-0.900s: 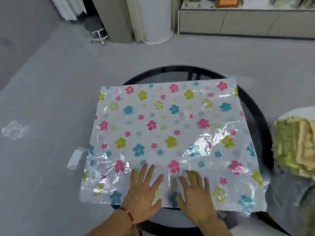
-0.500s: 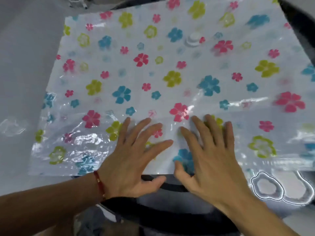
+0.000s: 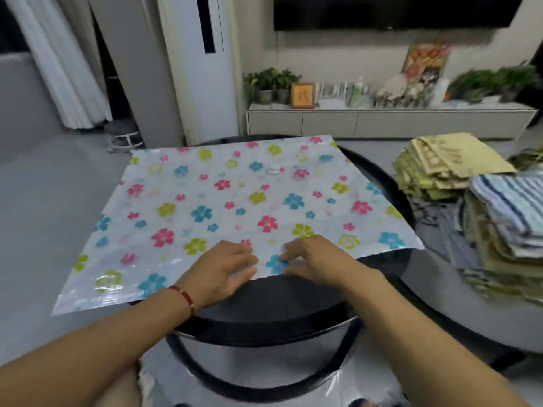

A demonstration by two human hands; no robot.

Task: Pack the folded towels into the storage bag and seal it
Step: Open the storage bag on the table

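The storage bag [image 3: 235, 207], clear plastic printed with pink, blue and yellow flowers, lies flat on a round black table [image 3: 379, 183]. A white valve [image 3: 274, 169] sits near its far side. My left hand [image 3: 223, 268] and my right hand [image 3: 316, 259] are side by side at the bag's near edge. Their fingers are curled and pinch the plastic around a blue flower. Folded towels wait at the right, apart from both hands: a yellow-green stack [image 3: 435, 168] and a nearer stack topped by a blue-striped towel [image 3: 511, 207].
The towel stacks rest on a grey round seat [image 3: 440, 312] right of the table. Behind stand a low white cabinet [image 3: 382, 121] with plants and frames, a tall white air conditioner [image 3: 202, 69], curtains [image 3: 58, 69] and a small stool [image 3: 123, 136]. Grey floor lies left.
The view has tilted up, bringing the room and the towel stacks into sight. Both hands went from lying flat with spread fingers on the bag to curling at its near edge.
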